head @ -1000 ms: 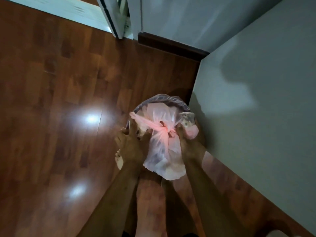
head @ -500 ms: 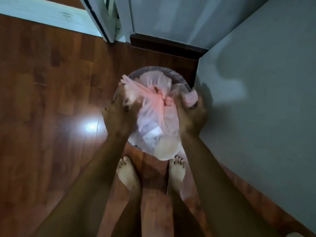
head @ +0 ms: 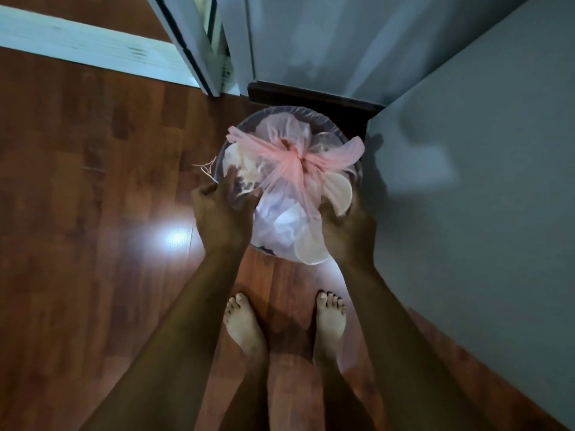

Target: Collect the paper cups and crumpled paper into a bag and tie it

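Bag [head: 289,194], thin pink translucent plastic, sits at centre frame, knotted at its top [head: 297,157], with two loose ears spread left and right of the knot. Pale cup rims [head: 337,188] and white crumpled paper [head: 284,223] show through the film, so collection and tying appear complete. It rests in or on a round bin [head: 311,115], whose lined rim shows behind it in the upper middle.

Left hand [head: 224,213] cups the bag's left flank, fingers spread and lightly curved against the film. Right hand [head: 345,225] does the same on the right flank. Whether either actually grips or merely presses cannot be told. Holding both sides would steady the load rather than strain the knot.

Grey wall [head: 482,181] stands just beside the bin at right, and a dark skirting [head: 311,96] runs close behind. Wooden floor [head: 93,213] lies open at left. Bare feet [head: 245,325] stand below the bag.
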Demonstrator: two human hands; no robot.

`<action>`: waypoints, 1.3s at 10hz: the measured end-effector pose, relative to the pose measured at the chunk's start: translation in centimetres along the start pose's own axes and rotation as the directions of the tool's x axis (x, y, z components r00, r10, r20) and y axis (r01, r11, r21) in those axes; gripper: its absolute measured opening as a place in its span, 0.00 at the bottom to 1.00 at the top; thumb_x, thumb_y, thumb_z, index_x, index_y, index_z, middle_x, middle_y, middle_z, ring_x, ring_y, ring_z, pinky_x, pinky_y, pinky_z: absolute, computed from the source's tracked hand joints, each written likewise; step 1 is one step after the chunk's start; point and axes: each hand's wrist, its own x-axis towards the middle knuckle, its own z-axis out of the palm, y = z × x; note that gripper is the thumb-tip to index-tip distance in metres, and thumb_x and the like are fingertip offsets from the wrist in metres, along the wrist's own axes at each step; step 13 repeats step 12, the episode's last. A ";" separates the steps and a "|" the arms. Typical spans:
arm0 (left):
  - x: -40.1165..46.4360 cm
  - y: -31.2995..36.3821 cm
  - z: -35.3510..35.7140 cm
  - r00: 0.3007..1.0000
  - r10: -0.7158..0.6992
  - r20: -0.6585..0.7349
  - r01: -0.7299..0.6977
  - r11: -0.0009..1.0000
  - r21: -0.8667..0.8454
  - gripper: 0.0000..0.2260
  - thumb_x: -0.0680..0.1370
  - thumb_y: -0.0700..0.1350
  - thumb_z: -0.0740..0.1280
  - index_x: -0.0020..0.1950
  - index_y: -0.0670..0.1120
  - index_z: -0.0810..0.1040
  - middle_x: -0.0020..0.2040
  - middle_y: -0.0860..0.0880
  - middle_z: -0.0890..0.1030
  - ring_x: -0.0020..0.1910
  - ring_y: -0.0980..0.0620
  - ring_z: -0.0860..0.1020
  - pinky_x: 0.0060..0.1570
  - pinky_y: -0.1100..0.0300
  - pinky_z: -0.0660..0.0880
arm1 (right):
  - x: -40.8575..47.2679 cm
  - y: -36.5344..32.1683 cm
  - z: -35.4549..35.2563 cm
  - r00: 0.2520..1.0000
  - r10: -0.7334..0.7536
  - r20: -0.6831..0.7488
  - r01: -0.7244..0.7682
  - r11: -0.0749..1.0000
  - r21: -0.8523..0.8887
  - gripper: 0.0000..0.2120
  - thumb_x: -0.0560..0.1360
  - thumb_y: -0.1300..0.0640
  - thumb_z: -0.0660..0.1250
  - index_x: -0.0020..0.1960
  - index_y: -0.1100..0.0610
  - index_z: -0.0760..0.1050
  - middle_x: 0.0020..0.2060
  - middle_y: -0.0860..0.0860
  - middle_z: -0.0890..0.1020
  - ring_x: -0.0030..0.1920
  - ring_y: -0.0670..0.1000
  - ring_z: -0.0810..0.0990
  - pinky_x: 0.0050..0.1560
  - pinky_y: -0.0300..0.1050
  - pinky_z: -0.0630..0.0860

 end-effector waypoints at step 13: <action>-4.8 15.0 -18.5 0.900 0.110 0.422 -0.207 0.959 0.191 0.26 0.83 0.54 0.47 0.64 0.39 0.77 0.63 0.37 0.78 0.63 0.38 0.75 0.61 0.52 0.71 | -4.4 -16.8 -12.4 0.917 0.174 0.360 -0.081 0.963 -0.259 0.20 0.81 0.52 0.58 0.69 0.61 0.71 0.66 0.60 0.75 0.65 0.60 0.74 0.62 0.43 0.69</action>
